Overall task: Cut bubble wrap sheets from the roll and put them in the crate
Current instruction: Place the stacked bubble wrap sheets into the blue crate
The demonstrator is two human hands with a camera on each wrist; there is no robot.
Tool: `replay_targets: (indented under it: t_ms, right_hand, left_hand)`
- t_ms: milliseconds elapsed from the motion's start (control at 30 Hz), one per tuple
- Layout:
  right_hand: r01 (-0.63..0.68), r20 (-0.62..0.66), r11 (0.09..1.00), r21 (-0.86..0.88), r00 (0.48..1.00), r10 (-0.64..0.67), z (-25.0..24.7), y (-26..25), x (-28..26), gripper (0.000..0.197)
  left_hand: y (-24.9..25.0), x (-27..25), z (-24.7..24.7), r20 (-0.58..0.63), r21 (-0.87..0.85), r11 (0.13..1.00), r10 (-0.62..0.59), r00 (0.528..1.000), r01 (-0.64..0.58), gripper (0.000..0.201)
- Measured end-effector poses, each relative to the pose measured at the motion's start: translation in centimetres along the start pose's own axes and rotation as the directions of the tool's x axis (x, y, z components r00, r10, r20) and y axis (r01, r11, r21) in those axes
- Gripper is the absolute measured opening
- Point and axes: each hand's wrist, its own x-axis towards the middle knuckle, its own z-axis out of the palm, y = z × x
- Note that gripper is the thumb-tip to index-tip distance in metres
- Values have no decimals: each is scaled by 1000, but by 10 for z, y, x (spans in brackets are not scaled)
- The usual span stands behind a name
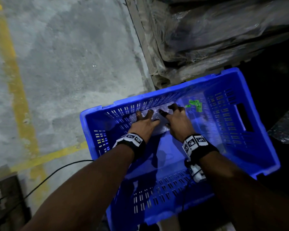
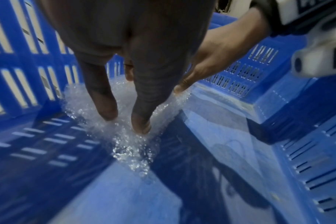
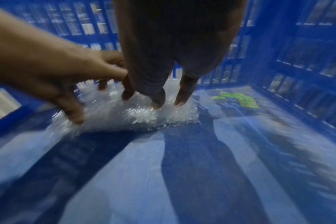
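Both hands, the left hand [image 1: 144, 121] and the right hand [image 1: 178, 120], press with spread straight fingers on the bubble wrap sheet [image 3: 125, 115] inside the blue crate [image 1: 257, 147].

Crate [image 1: 265, 147]: near corner cut off by bottom edge in head view. Bubble wrap [image 3: 128, 115]: blurred in wrist views, partly hidden under both hands; sheet count not readable. Green label [image 1: 195, 105]: print too small to read. Plastic-wrapped stack [image 1: 223, 30]: contents obscured, cut off at the top and right.
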Motion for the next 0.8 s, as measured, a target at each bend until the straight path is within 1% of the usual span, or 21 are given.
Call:
replay_targets:
  t_ms: [133,233,367,467,567,667,800]
  right_hand:
    - [35,-57,999,41,998,-33,4,-6,-11,74]
    - [74,-35,996,55,997,-72,2,-4,-15,69]
    - [37,-7,995,94,999,-37,-8,-10,-10,57]
    - [10,-7,997,83,1000,-9,-17,-15,-4,50]
    - [-85,-8,993,82,996,86,-21,-9,3,56]
    - [-87,32,995,48,996,85,-17,-6,8,64]
    - [-91,90,995,47,992,86,-20,-6,14,69]
  left_hand:
    - [-2,6,5,16,-9,1000,-1,1000,1,55]
    - [-1,7,6,15,3,1000,-4,1000,4,56]
    - [0,5,2,14,19,1000,-11,1000,11,54]
    - [0,3,0,30,15,1000,-8,1000,8,55]
    - [3,3,1,63,-10,1000,-2,998,2,53]
    - [2,5,2,72,-13,1000,-10,997,11,53]
    - [1,5,-2,47,5,1000,-12,999,11,54]
